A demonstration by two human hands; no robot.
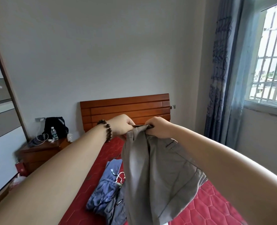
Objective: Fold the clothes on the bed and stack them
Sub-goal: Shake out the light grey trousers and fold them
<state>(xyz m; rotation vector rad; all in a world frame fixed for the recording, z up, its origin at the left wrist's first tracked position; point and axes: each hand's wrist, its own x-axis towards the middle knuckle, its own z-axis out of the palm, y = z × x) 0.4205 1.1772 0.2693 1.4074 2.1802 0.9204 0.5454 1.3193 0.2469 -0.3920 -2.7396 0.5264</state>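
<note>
I hold grey-brown trousers (157, 172) up in the air over the bed. My left hand (122, 125), with a bead bracelet on the wrist, and my right hand (159, 129) both grip the waistband, close together. The fabric hangs down from my hands and hides part of the bed. Under it, on the red quilted mattress (215, 207), lie crumpled blue shorts (105, 190) with a white drawstring and a dark grey garment (118, 208) beside them.
A wooden headboard (126, 108) stands against the far wall. At the left is a wooden nightstand (42, 151) with a black bag, a water bottle (53, 133) and cables. A wardrobe is at far left, a curtain and window at right.
</note>
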